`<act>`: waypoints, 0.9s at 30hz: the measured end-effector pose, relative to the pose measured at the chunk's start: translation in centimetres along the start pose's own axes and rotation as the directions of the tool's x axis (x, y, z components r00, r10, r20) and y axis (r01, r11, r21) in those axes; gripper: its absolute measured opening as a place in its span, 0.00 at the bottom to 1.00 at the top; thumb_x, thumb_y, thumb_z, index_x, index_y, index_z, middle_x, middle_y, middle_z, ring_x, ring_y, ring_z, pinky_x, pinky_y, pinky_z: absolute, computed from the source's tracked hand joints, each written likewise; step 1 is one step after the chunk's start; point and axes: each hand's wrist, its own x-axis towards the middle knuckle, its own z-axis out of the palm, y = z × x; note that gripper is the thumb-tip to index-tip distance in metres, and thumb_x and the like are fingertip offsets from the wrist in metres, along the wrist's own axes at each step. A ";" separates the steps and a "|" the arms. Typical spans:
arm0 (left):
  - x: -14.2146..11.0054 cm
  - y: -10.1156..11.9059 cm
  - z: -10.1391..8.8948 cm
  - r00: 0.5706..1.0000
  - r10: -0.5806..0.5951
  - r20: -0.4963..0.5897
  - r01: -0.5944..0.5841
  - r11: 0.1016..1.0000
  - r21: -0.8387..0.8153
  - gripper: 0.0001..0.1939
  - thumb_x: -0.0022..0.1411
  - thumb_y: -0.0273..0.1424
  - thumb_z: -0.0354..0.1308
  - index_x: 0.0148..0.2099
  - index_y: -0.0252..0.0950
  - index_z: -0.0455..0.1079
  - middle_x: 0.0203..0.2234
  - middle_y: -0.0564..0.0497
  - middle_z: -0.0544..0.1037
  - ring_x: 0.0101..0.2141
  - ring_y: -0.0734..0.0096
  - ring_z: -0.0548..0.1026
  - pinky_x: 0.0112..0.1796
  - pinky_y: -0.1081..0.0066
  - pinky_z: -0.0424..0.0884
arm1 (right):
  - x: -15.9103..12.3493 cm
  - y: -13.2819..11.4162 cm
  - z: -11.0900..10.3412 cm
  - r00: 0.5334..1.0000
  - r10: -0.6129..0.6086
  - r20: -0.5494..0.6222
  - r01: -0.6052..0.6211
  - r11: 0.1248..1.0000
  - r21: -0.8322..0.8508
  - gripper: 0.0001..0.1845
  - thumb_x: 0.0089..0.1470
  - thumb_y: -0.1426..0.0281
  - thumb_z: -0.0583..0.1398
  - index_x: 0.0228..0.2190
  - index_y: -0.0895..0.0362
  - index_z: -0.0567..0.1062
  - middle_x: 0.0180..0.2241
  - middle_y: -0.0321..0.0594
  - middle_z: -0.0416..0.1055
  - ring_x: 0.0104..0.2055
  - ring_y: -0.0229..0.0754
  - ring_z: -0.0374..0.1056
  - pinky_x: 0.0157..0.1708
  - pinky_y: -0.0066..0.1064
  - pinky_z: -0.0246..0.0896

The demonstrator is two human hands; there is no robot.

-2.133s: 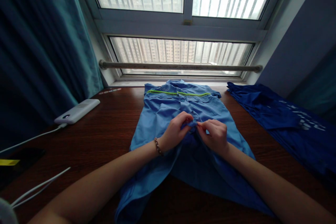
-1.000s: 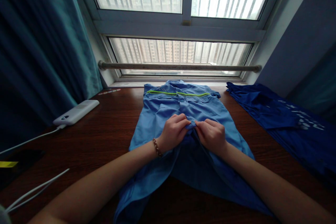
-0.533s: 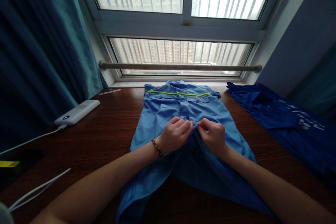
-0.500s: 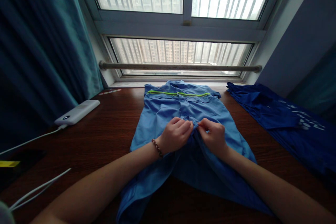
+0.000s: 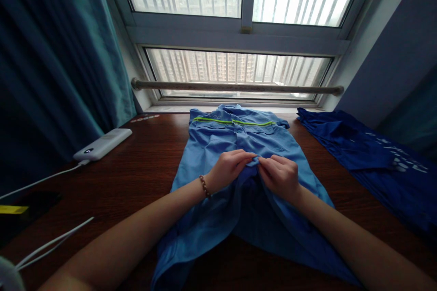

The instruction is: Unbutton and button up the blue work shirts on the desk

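A light blue work shirt (image 5: 211, 145) with a yellow-green stripe across the chest lies front up, its collar toward the window. My left hand (image 5: 232, 169) pinches the shirt's front edge near the middle. Close beside it, my right hand (image 5: 279, 176) pinches the same front edge, fingertips almost meeting the left ones. The cloth between the hands is lifted a little, and below them the two front panels spread apart. Whether a button sits between the fingertips is hidden.
A dark blue folded garment (image 5: 362, 154) with white print lies to the right. At left are a white power bank (image 5: 102, 144) with a cable, a yellow strip (image 5: 13, 209) on a dark object, and a white cable (image 5: 56, 242). Behind runs a window rail (image 5: 235, 87).
Both hands stay at the shirt front. The left fingers have stretched toward the right hand, and the pinched cloth has turned over slightly. The whole view has shifted a little.
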 end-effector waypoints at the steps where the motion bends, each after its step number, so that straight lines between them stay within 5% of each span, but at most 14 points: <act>1: -0.1 0.0 0.0 1.000 0.018 0.001 -0.018 1.000 0.021 0.13 0.60 0.28 0.45 0.44 0.35 0.68 0.34 0.48 0.74 0.34 0.73 0.72 0.36 0.72 0.67 | -0.1 0.1 0.1 1.000 -0.004 -0.006 0.004 1.000 0.000 0.08 0.52 0.72 0.53 0.29 0.59 0.72 0.19 0.37 0.67 0.23 0.36 0.60 0.26 0.28 0.51; 5: -0.4 0.2 0.4 1.000 0.020 -0.022 -0.019 0.999 0.035 0.13 0.59 0.25 0.45 0.44 0.34 0.67 0.35 0.48 0.74 0.36 0.71 0.72 0.38 0.71 0.68 | -0.2 0.2 0.2 1.000 0.001 -0.014 -0.001 0.999 0.032 0.08 0.52 0.73 0.53 0.31 0.60 0.72 0.20 0.38 0.68 0.24 0.36 0.62 0.27 0.28 0.53; 9: -0.1 0.8 0.7 0.989 -0.130 -0.077 0.127 0.991 -0.043 0.10 0.58 0.26 0.48 0.39 0.34 0.69 0.33 0.48 0.76 0.35 0.70 0.73 0.37 0.71 0.68 | 0.0 0.0 0.1 0.996 0.087 -0.007 -0.085 0.988 0.130 0.09 0.52 0.73 0.52 0.32 0.60 0.72 0.25 0.40 0.71 0.26 0.37 0.64 0.29 0.27 0.54; 13: 0.6 1.4 0.6 0.951 -0.305 -0.061 0.290 0.940 -0.183 0.09 0.58 0.32 0.49 0.37 0.33 0.69 0.28 0.49 0.75 0.30 0.70 0.73 0.31 0.71 0.69 | 0.9 0.1 -0.3 0.957 0.264 0.124 -0.283 0.943 0.178 0.11 0.55 0.70 0.49 0.32 0.58 0.71 0.24 0.39 0.70 0.27 0.37 0.66 0.28 0.26 0.54; 17: 0.3 2.6 0.1 0.930 -0.363 0.061 0.367 0.901 -0.229 0.23 0.53 0.37 0.55 0.50 0.34 0.59 0.35 0.46 0.74 0.30 0.69 0.73 0.29 0.70 0.70 | 2.5 0.6 -1.9 0.899 0.342 0.274 -0.406 0.886 0.223 0.17 0.58 0.65 0.45 0.29 0.56 0.71 0.18 0.34 0.67 0.20 0.36 0.64 0.21 0.24 0.52; 20: -1.6 4.5 -0.2 0.942 -0.280 0.182 0.304 0.945 -0.119 0.46 0.44 0.34 0.63 0.60 0.38 0.41 0.48 0.40 0.66 0.40 0.62 0.72 0.36 0.65 0.70 | 2.7 -0.2 -4.0 0.876 0.303 0.375 -0.407 0.882 0.238 0.16 0.54 0.60 0.50 0.39 0.55 0.69 0.20 0.34 0.69 0.21 0.37 0.66 0.21 0.25 0.54; 22: -3.9 6.1 -0.6 0.932 -0.219 0.290 0.235 0.972 -0.020 0.53 0.43 0.30 0.63 0.62 0.39 0.31 0.54 0.39 0.60 0.48 0.58 0.65 0.44 0.62 0.66 | 1.5 -1.6 -5.7 0.857 0.282 0.431 -0.389 0.904 0.181 0.28 0.48 0.56 0.55 0.49 0.56 0.62 0.25 0.37 0.72 0.26 0.41 0.68 0.23 0.28 0.59; 25: -8.2 8.2 -1.8 0.879 -0.249 0.407 0.184 0.964 0.193 0.52 0.44 0.27 0.62 0.62 0.41 0.30 0.58 0.43 0.52 0.55 0.58 0.55 0.52 0.59 0.58 | -2.6 -4.3 -8.0 0.843 0.255 0.474 -0.325 0.943 0.071 0.46 0.38 0.58 0.63 0.56 0.58 0.50 0.41 0.48 0.69 0.38 0.50 0.67 0.32 0.36 0.64; 27: -11.2 9.0 -3.1 0.866 -0.334 0.373 0.185 0.905 0.383 0.45 0.47 0.28 0.59 0.62 0.45 0.37 0.58 0.48 0.52 0.56 0.55 0.52 0.53 0.53 0.54 | -6.1 -5.5 -9.2 0.823 0.234 0.517 -0.297 0.954 0.041 0.48 0.38 0.65 0.63 0.57 0.57 0.47 0.47 0.48 0.64 0.45 0.51 0.64 0.38 0.37 0.64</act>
